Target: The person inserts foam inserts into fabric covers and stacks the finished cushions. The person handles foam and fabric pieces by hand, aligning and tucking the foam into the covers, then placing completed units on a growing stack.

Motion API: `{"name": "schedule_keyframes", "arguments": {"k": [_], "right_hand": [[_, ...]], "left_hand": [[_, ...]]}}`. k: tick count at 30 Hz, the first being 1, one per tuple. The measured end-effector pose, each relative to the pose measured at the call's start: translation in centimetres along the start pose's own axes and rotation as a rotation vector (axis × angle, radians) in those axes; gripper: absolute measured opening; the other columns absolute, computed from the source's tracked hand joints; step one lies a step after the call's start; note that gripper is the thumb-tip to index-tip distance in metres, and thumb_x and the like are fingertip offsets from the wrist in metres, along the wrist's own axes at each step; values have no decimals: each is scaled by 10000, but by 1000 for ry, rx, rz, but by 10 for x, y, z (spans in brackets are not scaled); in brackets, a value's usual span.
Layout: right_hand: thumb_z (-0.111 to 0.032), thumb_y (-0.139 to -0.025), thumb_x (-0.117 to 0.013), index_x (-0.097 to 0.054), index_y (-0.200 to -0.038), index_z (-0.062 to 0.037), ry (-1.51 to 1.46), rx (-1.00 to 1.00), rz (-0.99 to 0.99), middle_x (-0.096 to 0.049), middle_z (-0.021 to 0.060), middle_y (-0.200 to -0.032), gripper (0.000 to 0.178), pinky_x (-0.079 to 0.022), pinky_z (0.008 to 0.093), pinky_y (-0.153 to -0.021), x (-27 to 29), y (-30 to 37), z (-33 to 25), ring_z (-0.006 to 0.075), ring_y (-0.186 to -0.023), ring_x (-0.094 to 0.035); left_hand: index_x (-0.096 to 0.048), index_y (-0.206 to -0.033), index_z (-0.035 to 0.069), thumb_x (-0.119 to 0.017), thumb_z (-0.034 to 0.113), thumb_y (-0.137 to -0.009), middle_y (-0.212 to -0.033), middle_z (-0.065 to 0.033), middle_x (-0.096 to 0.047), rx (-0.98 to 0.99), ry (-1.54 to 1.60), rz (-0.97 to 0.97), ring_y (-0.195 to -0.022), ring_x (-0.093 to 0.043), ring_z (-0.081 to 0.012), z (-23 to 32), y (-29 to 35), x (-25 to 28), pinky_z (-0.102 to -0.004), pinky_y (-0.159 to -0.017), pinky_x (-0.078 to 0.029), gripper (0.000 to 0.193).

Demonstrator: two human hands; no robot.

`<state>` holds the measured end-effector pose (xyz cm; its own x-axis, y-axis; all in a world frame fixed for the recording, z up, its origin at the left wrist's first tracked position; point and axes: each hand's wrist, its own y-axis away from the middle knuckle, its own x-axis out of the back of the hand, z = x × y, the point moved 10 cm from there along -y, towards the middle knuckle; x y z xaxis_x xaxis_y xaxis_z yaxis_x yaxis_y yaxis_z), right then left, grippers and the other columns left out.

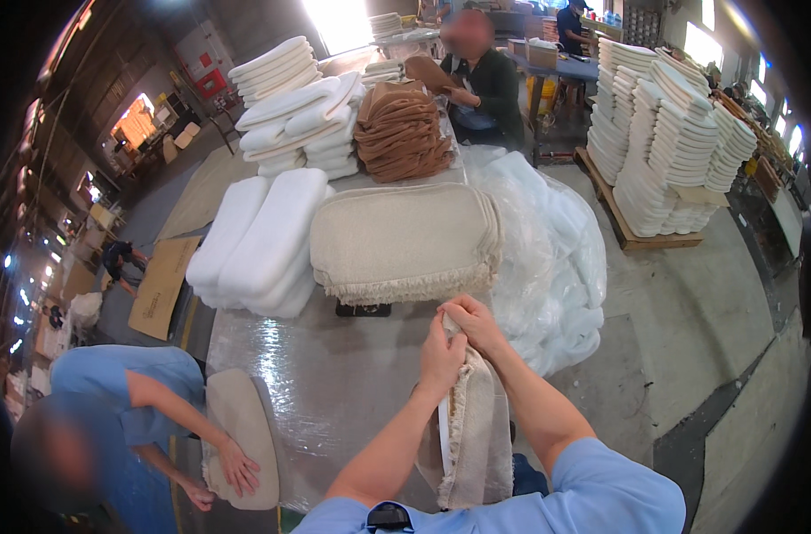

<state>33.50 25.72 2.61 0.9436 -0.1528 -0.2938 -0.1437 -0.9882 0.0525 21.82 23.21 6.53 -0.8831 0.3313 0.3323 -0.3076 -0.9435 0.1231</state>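
Beige cloth point(490, 436), head view (1 view): its far end is bunched in 2 hands at the near side of the table point(334, 374), the rest hanging back toward the lower edge of the view. Left hand point(441, 358) pinches the bunched end; right hand point(473, 322) grips it too, just beyond the left, so neither is free. Frayed edge point(457, 418) runs down the cloth's left side, with a narrow white strip point(444, 432) beside it; cannot tell whether this is lining or a separate piece. Judgement: the step in hand is fingertip work on the bunched end. For a good result, pinch close to the edge, bring layers level before pulling, and share tension between both hands; a lopsided tug would probably twist the soft fabric or loosen threads. A stack of similar cloths point(405, 236) lies just beyond the knuckles; avoid nudging it. Clear plastic point(557, 267) bulges to the right; elbow clearance advisable, as loose film may snag.
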Motion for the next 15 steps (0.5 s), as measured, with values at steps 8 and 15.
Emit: {"name": "schedule_keyframes", "arguments": {"k": [8, 15], "right_hand": [[-274, -1021, -673, -747, -1028, -58, 227, 31, 23, -710, -5, -950, 228, -508, 289, -830, -16, -13, 7, 99, -898, -617], [-274, -1026, -639, -775, -1020, -77, 332, 131, 19, -736, -2, -955, 239, -509, 285, -830, -1, -32, 22, 109, -900, -642]], "left_hand": [[-446, -1561, 12, -555, 279, -1085, -1523, -194, -550, -81, 173, 381, -1393, -531, -300, -45, 85, 107, -419, -1160, -411, 557], [-528, -1533, 27, -455, 395, -1142, -1283, -117, -708, 539, 403, 137, -1020, -710, -187, -195, 330, 135, -322, -936, -547, 542]]}}
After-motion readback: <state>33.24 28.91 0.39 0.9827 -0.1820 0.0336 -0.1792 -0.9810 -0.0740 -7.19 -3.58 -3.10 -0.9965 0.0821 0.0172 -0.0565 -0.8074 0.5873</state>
